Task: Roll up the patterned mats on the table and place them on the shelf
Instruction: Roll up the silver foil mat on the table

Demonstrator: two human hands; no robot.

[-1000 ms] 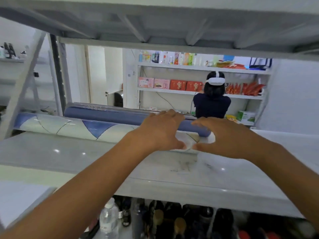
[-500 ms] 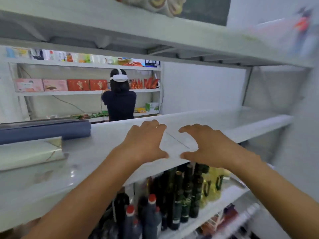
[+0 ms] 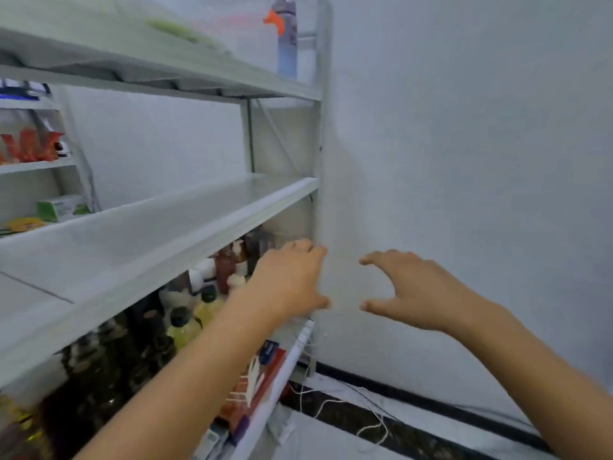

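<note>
My left hand point(image 3: 288, 280) hangs in the air with the fingers spread and relaxed, grasping nothing. My right hand point(image 3: 414, 290) is near beside it, also released, with the thumb apart from the fingers. The white metal shelf point(image 3: 159, 234) is left of my left hand, and its middle board is a little higher than the hand. Dark and yellow plastic bottles point(image 3: 185, 320) stand under this board, lower left of my left hand. Behind my right hand is the plain white wall point(image 3: 464, 161).

Bare left grip point(image 3: 288, 280), bare right grip point(image 3: 419, 290), bare forearms point(image 3: 185, 376)

White metal shelf point(image 3: 149, 234), bottles point(image 3: 185, 322) crowding lower tier, spray bottle point(image 3: 287, 44) on top
</note>
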